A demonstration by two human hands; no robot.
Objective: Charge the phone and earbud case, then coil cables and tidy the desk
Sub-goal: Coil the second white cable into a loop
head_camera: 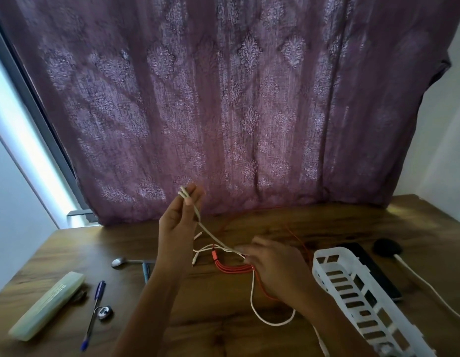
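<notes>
My left hand [176,222] pinches the folded end of the white cable [211,234] between thumb and fingertips, raised at mid-frame. From there the cable slants down and right to my right hand [272,266], whose blurred fingers appear to close on it, low over the desk [223,318]. The slack loops below that hand, so I judge the right hand nearer to feed the next turn.

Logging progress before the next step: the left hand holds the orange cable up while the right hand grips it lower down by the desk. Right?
No. In the head view the left hand holds up the white cable, not the orange cable, which lies on the desk. The right hand does grip it lower down.
</notes>
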